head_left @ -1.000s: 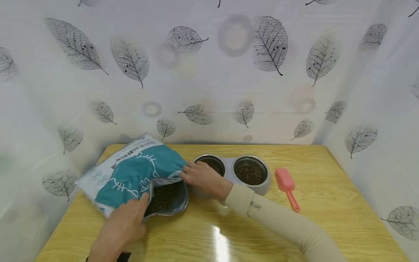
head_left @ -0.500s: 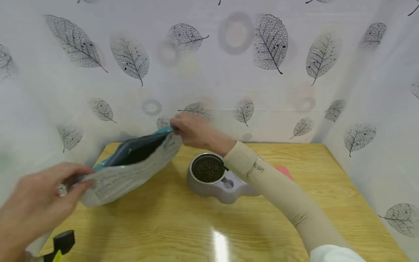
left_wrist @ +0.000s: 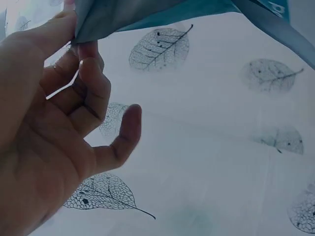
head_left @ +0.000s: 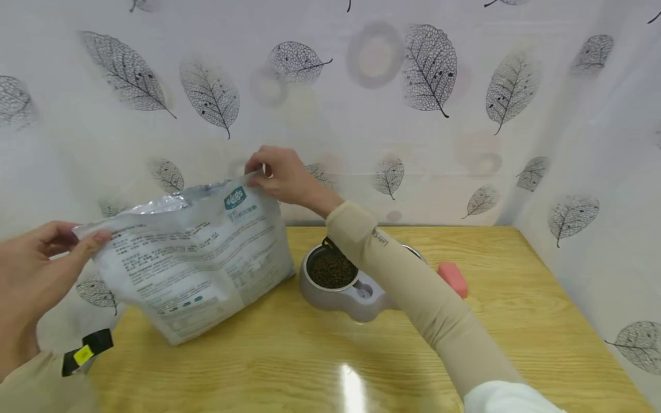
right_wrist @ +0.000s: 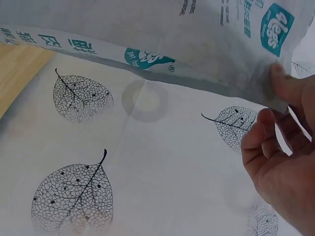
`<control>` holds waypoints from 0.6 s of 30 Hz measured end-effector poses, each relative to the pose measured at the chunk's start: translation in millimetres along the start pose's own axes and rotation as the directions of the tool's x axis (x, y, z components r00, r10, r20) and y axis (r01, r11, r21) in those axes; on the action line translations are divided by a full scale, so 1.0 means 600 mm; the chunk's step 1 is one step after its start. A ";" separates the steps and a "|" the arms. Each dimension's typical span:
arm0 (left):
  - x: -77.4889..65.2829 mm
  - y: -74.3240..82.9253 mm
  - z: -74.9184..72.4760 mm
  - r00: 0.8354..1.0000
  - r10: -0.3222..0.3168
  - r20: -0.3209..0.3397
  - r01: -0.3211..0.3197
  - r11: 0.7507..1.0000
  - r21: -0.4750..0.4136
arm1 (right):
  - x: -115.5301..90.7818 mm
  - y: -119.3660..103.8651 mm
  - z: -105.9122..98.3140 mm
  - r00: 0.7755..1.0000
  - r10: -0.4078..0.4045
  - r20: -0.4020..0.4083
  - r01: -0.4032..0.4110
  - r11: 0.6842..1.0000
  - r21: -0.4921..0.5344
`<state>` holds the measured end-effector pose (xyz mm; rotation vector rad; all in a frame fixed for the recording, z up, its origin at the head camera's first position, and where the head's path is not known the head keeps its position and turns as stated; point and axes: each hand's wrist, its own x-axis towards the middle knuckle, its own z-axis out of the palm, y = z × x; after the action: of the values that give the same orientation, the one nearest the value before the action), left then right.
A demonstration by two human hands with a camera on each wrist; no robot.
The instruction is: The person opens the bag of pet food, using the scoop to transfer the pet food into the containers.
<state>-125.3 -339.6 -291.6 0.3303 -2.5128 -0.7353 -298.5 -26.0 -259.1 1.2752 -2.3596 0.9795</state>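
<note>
A white and teal pet food bag (head_left: 196, 264) stands upright at the left of the table, its printed back facing me. My left hand (head_left: 38, 264) pinches its top left corner between thumb and fingers. At the top right corner, my right hand (head_left: 283, 175) pinches the rim the same way. In the left wrist view the left hand (left_wrist: 64, 108) has the bag's edge (left_wrist: 162, 14) at its fingertips, with the little finger free. The right wrist view has the right hand (right_wrist: 285, 142) gripping the corner of the bag (right_wrist: 197, 54). The bag's contents are hidden.
Right of the bag is a grey double bowl stand (head_left: 356, 304); brown kibble (head_left: 332, 271) fills part of its left bowl. My right sleeve (head_left: 413, 287) covers most of the other bowl. Beyond it lies a pink scoop (head_left: 453, 279), partly hidden. A leaf-patterned curtain (head_left: 330, 115) surrounds the wooden table (head_left: 289, 367).
The bag has gone from lying flat with its mouth toward me to standing upright. Both hands have moved to its top corners, the left going outward and the right upward.
</note>
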 end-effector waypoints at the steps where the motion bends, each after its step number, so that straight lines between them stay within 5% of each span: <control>1: -0.002 0.000 0.001 1.000 -0.006 0.006 0.006 1.000 0.002 | -0.002 0.002 0.000 1.000 0.007 0.007 -0.008 1.000 0.019; 8: -0.014 0.012 0.006 0.986 0.129 -0.109 -0.130 0.991 -0.006 | -0.003 0.004 0.001 0.990 0.117 0.075 -0.122 0.989 0.079; 11: -0.013 0.016 0.005 0.982 0.158 -0.107 -0.159 0.987 0.002 | -0.001 -0.001 0.000 0.984 0.153 0.096 -0.160 0.985 0.065; 15: -0.008 0.025 0.001 0.998 0.059 0.017 -0.060 0.998 0.020 | 0.002 -0.006 -0.002 0.979 0.148 0.140 -0.155 0.987 0.037; 18: -0.002 0.037 0.002 0.993 -0.001 0.122 -0.007 0.998 0.064 | 0.004 -0.010 -0.004 0.972 0.130 0.194 -0.138 0.990 0.029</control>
<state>-126.8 -320.2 -280.6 0.3129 -2.6561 -0.6938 -295.2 -28.2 -253.8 1.2926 -2.6143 0.9907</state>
